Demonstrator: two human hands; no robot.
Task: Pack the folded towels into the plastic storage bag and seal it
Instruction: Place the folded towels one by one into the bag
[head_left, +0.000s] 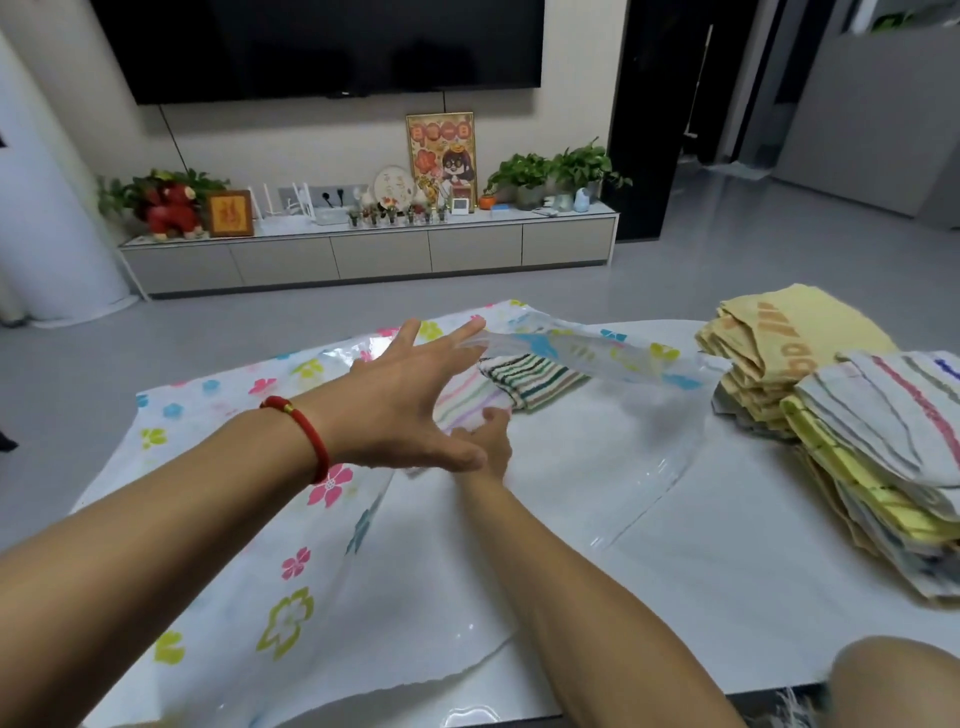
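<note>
Your left hand (410, 400) is spreading its straight fingers to lift the clear top layer of the flower-print storage bag (218, 545) lying on the worktop (727, 545). Your right hand (485, 441) is reaching inside, fingers mostly hidden, touching a striped towel (524, 376). The folded towels (852, 415) are sitting stacked to the right.
</note>
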